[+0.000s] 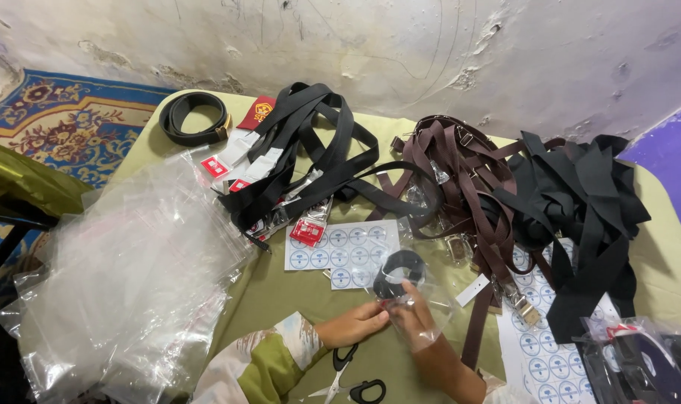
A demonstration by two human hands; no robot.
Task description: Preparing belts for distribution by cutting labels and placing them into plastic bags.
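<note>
My left hand (353, 324) and my right hand (413, 318) meet near the front middle of the green cloth. Together they hold a small clear plastic bag (422, 299) with a rolled black belt (399, 273) inside it. The right hand's fingers pinch the bag's lower edge, and the left hand's fingertips touch it from the left. Just beyond the bag lies a sheet of round blue-and-white stickers (345, 251). A pair of black-handled scissors (353, 380) lies below my left wrist.
A heap of clear plastic bags (127, 284) fills the left side. Black belts (303, 157), brown belts (460, 179) and more black belts (580, 217) lie piled across the back. A coiled black belt (194, 118) sits far left. Another sticker sheet (550, 352) and bagged belts (643, 363) lie at right.
</note>
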